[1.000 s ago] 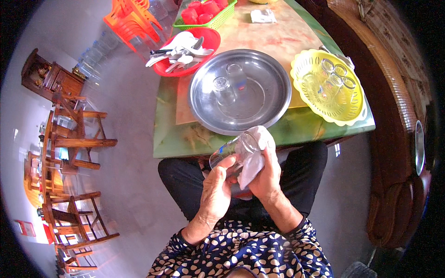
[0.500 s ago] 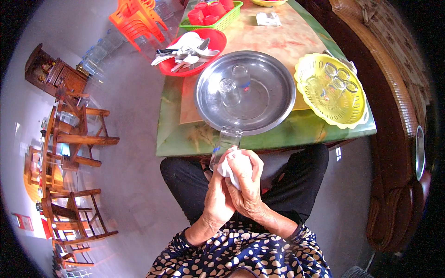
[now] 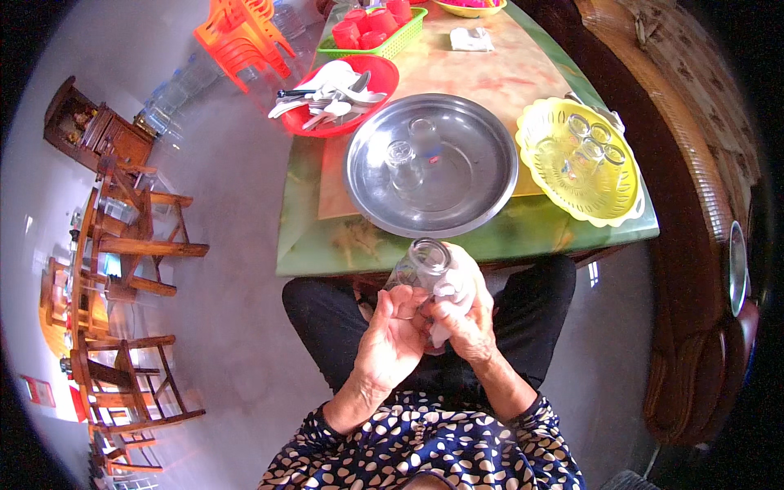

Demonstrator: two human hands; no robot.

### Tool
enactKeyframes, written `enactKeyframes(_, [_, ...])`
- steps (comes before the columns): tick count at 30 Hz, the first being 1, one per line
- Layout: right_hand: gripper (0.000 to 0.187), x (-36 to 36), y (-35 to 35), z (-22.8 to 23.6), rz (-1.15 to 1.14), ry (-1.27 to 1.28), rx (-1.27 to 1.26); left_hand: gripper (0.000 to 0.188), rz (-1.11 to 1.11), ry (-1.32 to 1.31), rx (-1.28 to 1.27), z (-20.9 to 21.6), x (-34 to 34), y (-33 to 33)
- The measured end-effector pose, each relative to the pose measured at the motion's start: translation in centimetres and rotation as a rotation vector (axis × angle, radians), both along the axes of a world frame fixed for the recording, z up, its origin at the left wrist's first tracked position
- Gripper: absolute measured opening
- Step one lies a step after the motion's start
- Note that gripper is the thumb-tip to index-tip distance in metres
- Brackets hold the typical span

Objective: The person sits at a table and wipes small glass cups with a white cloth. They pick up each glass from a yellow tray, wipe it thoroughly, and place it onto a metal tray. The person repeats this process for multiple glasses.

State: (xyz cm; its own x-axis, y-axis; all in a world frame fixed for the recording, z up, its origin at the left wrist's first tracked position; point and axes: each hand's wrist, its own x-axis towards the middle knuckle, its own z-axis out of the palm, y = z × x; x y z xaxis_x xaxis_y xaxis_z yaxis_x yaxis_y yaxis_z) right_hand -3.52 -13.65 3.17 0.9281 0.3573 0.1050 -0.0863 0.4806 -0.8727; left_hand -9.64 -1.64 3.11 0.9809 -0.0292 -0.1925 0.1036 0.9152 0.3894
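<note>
A seated person wipes a clear drinking glass (image 3: 420, 265) with a white cloth (image 3: 454, 287) above the lap, just short of the near edge of the green-rimmed bench (image 3: 457, 241). The left hand (image 3: 392, 339) has its grip closed around the lower body of the glass, holding it tilted with the mouth pointing up and away towards the bench; the right hand (image 3: 469, 322) is closed on the cloth, pressing it against the glass's side and rim.

On the bench, directly beyond the hands, a round steel basin (image 3: 474, 175) holds two more clear glasses (image 3: 412, 151), standing close together left of its centre. To the right a yellow perforated basket (image 3: 543, 175) carries several small glasses (their exact number is hard to make out). Farther back sit a red bowl of spoons (image 3: 371, 86), a green tray of red cups (image 3: 408, 33) and a folded white cloth (image 3: 471, 38). Wooden chairs (image 3: 126, 237) and stacked orange stools (image 3: 241, 37) stand on the floor to the left.

The step in hand looks like drying or polishing one glass, with two apparently waiting in the basin. The next move would seem to call for turning the glass in the left hand so the cloth reaches the unwiped side, keeping a firm hold on the smooth wall.
</note>
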Motion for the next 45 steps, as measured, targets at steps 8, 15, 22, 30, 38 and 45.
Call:
enactKeyframes(8, [0.064,0.2,1.1,-0.5,-0.195,-0.346,-0.079,0.037,-0.053,0.036,-0.123,0.1,0.4,0.6])
enactKeyframes(15, [0.069,0.1,1.2,0.8,-0.357,-0.809,-0.406,0.055,0.357,-0.121,0.859,2.2,0.3,-0.3])
enactKeyframes(22, [0.070,-0.3,1.3,2.4,-0.203,-0.929,-0.450,0.087,0.249,-0.127,0.861,3.0,0.1,-0.1])
enactKeyframes(30, [0.047,-0.9,0.8,0.7,-0.334,-0.932,-0.403,0.060,0.184,-0.149,0.214,1.8,1.4,2.0])
enactKeyframes(38, [0.053,0.3,0.6,0.9,-0.508,-0.781,-0.554,0.059,0.183,0.004,0.046,1.5,1.6,1.6])
enactKeyframes(45, [0.051,-1.0,1.0,-1.1,-0.292,-0.775,-0.800,0.057,0.214,0.002,0.125,1.3,2.3,0.8])
